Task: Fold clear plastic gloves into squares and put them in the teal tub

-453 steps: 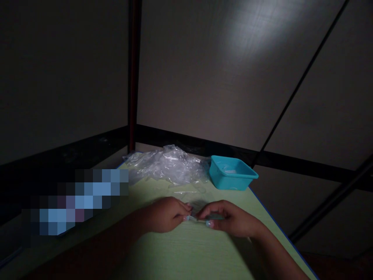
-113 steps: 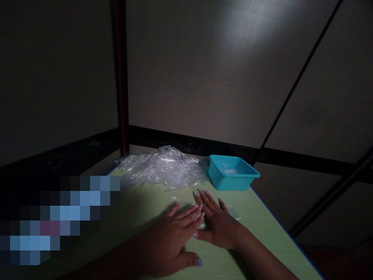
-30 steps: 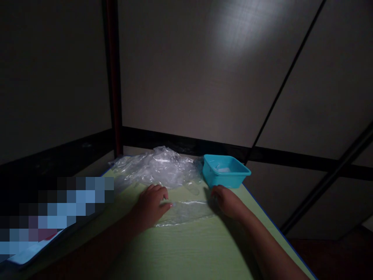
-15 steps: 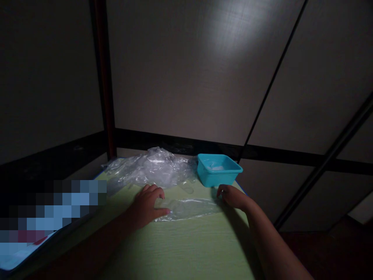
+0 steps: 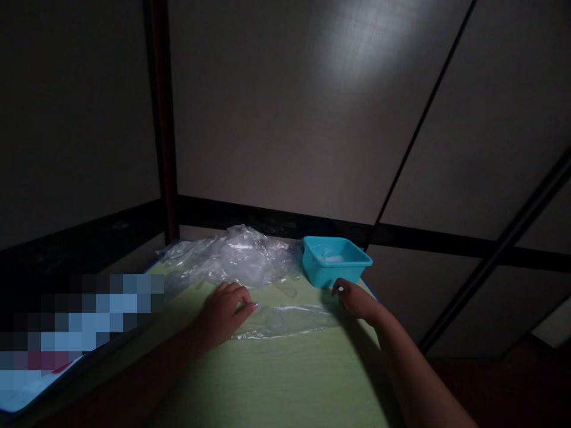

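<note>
Green tabletop (image 5: 250, 383): clear bag (image 5: 292, 321) lies lengthwise left-to-right.

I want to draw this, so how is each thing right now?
Clear plastic piece: spread out, wrinkled.
Plastic pile: crumpled, heaped.
Turquoise bin: upright, open on top, something whitish inside.
Left grip: curled, can't tell if it holds anything.
Right grip: curled, can't tell either.
Blue thing at left: pixelated, can't tell.

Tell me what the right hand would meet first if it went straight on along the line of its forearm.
Most likely the near wall of the turquoise tub, which sits just past the right hand. How wide the gap is, one view cannot settle.
</note>
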The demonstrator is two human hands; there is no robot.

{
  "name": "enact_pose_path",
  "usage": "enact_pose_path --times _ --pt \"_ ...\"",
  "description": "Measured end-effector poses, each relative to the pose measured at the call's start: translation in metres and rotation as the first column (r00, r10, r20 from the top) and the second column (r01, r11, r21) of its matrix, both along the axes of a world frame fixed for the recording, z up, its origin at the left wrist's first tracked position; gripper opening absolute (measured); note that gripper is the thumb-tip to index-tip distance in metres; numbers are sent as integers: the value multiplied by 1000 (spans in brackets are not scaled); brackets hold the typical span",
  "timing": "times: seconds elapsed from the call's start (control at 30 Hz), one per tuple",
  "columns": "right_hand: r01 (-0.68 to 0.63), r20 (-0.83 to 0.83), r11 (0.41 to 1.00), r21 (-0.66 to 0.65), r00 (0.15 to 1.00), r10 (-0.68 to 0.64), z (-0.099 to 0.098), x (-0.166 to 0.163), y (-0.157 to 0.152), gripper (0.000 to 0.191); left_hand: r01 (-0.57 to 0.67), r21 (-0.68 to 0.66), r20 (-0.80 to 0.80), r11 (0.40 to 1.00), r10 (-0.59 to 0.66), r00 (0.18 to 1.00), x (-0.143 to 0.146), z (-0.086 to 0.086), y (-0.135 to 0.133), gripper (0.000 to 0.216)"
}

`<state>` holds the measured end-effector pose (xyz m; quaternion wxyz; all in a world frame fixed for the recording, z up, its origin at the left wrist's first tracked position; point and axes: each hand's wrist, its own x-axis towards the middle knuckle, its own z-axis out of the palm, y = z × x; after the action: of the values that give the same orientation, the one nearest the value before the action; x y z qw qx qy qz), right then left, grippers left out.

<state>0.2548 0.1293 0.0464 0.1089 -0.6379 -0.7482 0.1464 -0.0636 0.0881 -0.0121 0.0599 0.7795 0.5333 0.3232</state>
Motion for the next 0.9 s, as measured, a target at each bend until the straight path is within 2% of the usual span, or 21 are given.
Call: enact_pose_path --times 0.1,0.2,0.33,0.4,0.53,0.63,0.9 --pt "9 -26 999 -33 1000 -10 -1 0 0 27 13 -2 45 1000 -13 999 1 3 0 19" --pt "25 -45 994 -109 999 -30 -5 1 0 27 13 16 189 1000 -15 982 2 10 0 24" --pt "38 -61 980 -193 997 -51 -8 0 0 27 -12 -20 470 1000 20 882 5 19 -3 40" --pt "34 -68 977 -212 996 -50 -8 -1 -1 28 -11 -65 547 998 45 836 6 21 -6 45" --pt "32 -73 971 -236 996 -51 -6 -3 -2 28 51 -177 598 983 66 799 9 22 -11 48" --pt "29 -81 974 -225 996 -48 -7 -4 -1 26 76 -177 616 981 50 786 10 21 -11 49" --pt "-5 -24 985 -172 1000 1 -6 -6 -5 20 31 -194 589 981 91 803 8 18 -9 51"
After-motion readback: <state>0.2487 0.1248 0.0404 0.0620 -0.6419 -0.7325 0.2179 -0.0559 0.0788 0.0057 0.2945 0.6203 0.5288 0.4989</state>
